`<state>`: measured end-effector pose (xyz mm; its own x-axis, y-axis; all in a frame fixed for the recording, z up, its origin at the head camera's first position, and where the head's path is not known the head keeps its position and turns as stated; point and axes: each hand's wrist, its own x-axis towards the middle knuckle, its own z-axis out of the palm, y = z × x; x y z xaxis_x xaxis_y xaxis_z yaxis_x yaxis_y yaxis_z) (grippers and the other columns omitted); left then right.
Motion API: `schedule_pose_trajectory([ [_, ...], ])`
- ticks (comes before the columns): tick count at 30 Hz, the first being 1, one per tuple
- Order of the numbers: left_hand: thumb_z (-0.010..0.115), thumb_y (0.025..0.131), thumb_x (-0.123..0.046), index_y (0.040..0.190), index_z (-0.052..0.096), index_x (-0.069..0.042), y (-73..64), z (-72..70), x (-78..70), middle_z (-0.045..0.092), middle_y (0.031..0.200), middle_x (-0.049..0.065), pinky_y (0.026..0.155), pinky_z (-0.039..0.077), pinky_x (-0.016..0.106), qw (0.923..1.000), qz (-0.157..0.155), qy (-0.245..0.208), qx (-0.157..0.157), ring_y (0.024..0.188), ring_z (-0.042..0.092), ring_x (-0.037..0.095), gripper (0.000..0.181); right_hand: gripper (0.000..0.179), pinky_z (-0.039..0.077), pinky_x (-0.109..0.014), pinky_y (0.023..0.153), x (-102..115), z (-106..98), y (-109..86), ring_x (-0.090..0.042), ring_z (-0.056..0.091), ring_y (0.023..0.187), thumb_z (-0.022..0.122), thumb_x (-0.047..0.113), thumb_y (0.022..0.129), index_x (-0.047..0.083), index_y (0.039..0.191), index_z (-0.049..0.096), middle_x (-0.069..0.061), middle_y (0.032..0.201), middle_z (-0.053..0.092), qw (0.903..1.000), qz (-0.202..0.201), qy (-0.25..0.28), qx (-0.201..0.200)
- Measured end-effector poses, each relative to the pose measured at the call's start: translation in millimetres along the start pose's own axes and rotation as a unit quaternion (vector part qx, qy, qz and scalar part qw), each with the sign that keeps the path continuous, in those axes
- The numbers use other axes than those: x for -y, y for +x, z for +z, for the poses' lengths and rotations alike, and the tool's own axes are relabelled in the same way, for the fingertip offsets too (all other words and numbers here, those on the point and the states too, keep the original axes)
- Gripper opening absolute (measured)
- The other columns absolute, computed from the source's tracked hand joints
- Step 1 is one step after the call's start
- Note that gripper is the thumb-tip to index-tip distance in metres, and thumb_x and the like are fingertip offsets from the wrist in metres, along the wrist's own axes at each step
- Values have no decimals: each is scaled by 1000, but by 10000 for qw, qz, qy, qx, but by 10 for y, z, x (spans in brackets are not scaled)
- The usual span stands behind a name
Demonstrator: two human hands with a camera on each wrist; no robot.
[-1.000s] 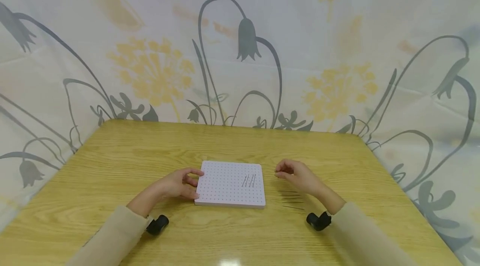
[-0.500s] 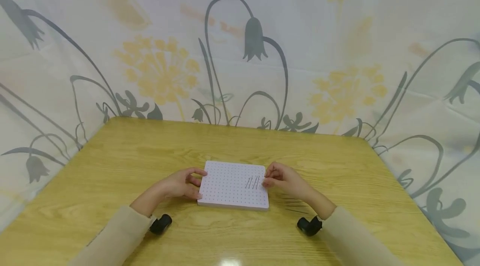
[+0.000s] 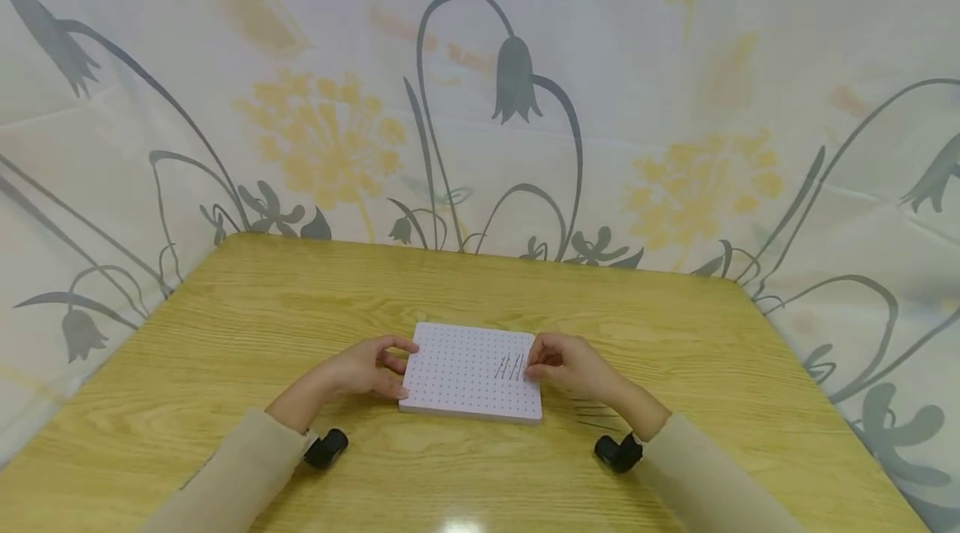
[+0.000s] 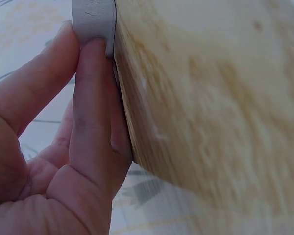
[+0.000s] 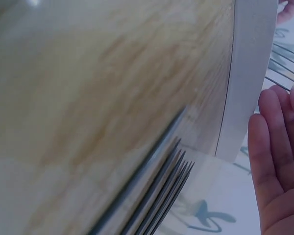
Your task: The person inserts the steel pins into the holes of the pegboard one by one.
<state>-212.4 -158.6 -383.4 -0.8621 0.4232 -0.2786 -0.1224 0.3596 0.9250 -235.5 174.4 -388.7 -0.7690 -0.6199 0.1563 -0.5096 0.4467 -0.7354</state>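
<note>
A white pegboard (image 3: 457,366), dotted with rows of small holes, lies on the wooden table. Toward its right side several thin dark needles (image 3: 510,367) stand in the holes. My left hand (image 3: 367,368) holds the board's left edge, one finger at the far part and the thumb nearer. In the left wrist view its fingers (image 4: 90,98) press against the board's end. Over the right edge, beside the standing needles, my right hand (image 3: 573,366) pinches a thin needle (image 5: 278,84) between thumb and fingertips; most of that needle is hidden.
Several more needles (image 3: 598,416) lie side by side on the table, right of the board; the right wrist view shows their pointed tips. Patterned cloth (image 3: 360,82) hangs behind the table's (image 3: 360,466) far edge. Black wrist cameras (image 3: 325,450) sit under both wrists.
My right hand has moved left from beside the loose needles to the board's right edge. The left hand keeps its hold. The whole view has shifted slightly.
</note>
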Motion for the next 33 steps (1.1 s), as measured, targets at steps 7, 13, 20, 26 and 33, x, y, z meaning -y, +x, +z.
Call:
schedule_pose_trajectory([
  [7, 73, 75, 6, 129, 45, 2, 14, 2, -7, 50, 107, 17, 70, 51, 32, 10000, 7, 40, 1, 82, 55, 20, 61, 8, 49, -25, 65, 2, -8, 12, -9, 58, 73, 70, 2, 82, 6, 83, 63, 1, 80, 63, 9992, -144, -375, 64],
  [13, 73, 76, 7, 129, 45, 2, 22, 4, -2, 49, 105, 17, 70, 51, 32, 10000, 10, -17, 16, 79, 55, 20, 61, 11, 50, -27, 69, -10, -44, -18, -12, 60, 76, 70, -2, 80, 3, 87, 64, -5, 83, 65, 9995, -148, -218, 193],
  [20, 73, 75, 6, 130, 46, 2, 13, 8, 6, 50, 106, 17, 70, 51, 32, 10000, -13, 34, -36, 81, 55, 21, 61, 12, 51, -27, 70, -95, -122, -125, -12, 60, 77, 68, -5, 81, 0, 91, 64, -8, 84, 65, 9990, -136, -349, 243],
  [26, 73, 75, 6, 130, 46, 1, 7, 17, 8, 51, 106, 17, 70, 51, 32, 9999, -41, 74, -73, 83, 55, 21, 61, 11, 50, -27, 70, -145, -199, -236, -12, 60, 78, 68, -2, 82, -2, 92, 64, -7, 86, 65, 9983, -106, -540, 197],
  [33, 74, 75, 6, 130, 46, 1, 2, 22, 11, 51, 106, 17, 70, 51, 32, 9998, -94, 99, -138, 87, 55, 22, 62, 10, 50, -28, 72, -182, -279, -339, -12, 60, 80, 68, 2, 83, 1, 93, 65, -5, 88, 65, 9979, 120, -593, 213],
])
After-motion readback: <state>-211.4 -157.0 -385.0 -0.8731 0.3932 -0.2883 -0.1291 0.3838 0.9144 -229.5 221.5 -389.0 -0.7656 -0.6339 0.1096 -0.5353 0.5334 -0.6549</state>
